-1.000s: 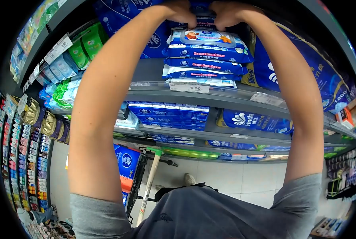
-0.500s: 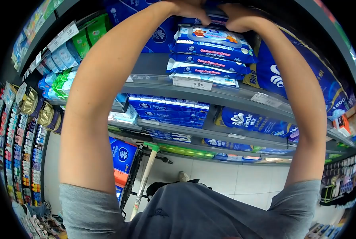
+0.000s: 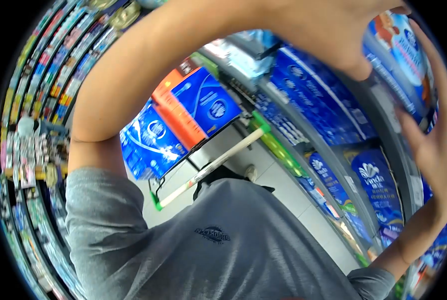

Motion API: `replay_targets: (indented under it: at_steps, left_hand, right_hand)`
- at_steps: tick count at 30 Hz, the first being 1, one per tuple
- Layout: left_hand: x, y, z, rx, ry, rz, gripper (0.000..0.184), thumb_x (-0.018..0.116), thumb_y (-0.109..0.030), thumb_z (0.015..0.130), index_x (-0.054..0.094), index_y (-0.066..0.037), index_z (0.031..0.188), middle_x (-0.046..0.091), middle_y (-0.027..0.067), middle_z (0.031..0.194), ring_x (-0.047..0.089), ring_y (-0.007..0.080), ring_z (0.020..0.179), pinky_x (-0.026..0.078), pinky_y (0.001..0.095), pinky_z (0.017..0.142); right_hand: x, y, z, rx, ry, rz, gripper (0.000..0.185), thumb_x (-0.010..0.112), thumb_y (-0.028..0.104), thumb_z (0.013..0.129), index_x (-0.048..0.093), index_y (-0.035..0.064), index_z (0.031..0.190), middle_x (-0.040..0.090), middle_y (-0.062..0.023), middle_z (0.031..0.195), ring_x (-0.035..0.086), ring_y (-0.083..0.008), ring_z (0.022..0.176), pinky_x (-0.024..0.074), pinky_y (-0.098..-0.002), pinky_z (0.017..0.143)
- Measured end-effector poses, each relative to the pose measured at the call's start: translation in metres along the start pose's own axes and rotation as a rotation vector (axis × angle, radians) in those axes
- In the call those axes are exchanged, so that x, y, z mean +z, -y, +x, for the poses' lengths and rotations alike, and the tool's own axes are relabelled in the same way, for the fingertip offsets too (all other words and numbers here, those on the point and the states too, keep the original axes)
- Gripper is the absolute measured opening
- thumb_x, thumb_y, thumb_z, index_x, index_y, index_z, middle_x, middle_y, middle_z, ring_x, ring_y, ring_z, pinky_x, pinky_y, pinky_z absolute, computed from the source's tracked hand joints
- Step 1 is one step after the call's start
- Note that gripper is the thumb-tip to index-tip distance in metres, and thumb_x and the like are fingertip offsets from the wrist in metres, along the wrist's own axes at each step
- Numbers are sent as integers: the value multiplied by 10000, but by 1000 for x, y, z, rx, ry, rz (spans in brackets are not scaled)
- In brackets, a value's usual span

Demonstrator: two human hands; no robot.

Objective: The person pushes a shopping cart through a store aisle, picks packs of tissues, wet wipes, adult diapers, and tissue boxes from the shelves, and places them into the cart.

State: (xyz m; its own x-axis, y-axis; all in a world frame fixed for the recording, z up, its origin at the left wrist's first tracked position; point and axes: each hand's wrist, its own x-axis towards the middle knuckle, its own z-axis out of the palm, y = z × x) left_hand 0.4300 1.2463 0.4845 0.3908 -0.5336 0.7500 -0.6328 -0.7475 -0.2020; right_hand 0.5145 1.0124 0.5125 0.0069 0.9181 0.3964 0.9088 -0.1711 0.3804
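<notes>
At the upper right, a blue pack of wet wipes with a cartoon picture on its top sits between my two hands. My left hand is closed on its near left side, with the thumb low and fingertips over the top edge. From below and the right, my right hand grips it, thumb beneath and fingers along the far side. Whether more packs lie under this one is hidden by my hands and blur.
A shopping cart with a green-ended handle holds a blue pack and an orange pack. Shelf edges run along the right, bearing blue Vinda packs. More stocked shelves stand at the left.
My view has swung left toward the cart, which shows more fully. My hands have moved from behind the stacked wipes to around a pack, now seen at the upper right.
</notes>
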Motion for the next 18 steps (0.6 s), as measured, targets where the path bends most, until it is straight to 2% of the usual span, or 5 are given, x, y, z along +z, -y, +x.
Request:
replay_targets:
  at_steps: [2,4,11,13,18]
  left_hand:
    - [-19,7,-34,-65,164,0,677,814,-140,519,452,-9,1076,522,177,922,523,344,909,443,410,806]
    - [-19,14,-84,-86,32,44,692,817,-136,492,459,-39,1077,503,166,955,510,347,904,431,409,767]
    - [-53,28,-254,-679,398,314,727,797,-298,598,540,-56,1234,613,174,1111,575,339,1091,462,400,925]
    - [-49,37,-308,-904,439,335,713,827,-210,619,529,-65,1251,600,177,1119,580,350,1069,473,402,938]
    - [-40,40,-399,-1162,439,339,874,842,-238,541,453,-87,1310,550,189,1139,539,388,1083,464,434,956]
  right_hand:
    - [27,25,19,8,52,103,868,680,-52,621,421,107,1434,505,-201,1370,524,-349,1238,441,-377,1017]
    - [59,61,47,70,16,96,899,704,-48,589,426,118,1428,521,-175,1348,507,-352,1247,437,-395,1013]
    - [202,128,177,-112,206,477,924,780,170,585,392,34,1413,530,-192,1217,534,-381,1122,447,-421,956]
    - [271,147,211,-217,98,482,677,741,165,648,549,12,1279,626,-164,1114,586,-330,1106,487,-391,915]
    - [358,210,271,-353,240,510,883,745,126,606,390,8,1405,506,-175,1303,489,-345,1223,419,-418,1004]
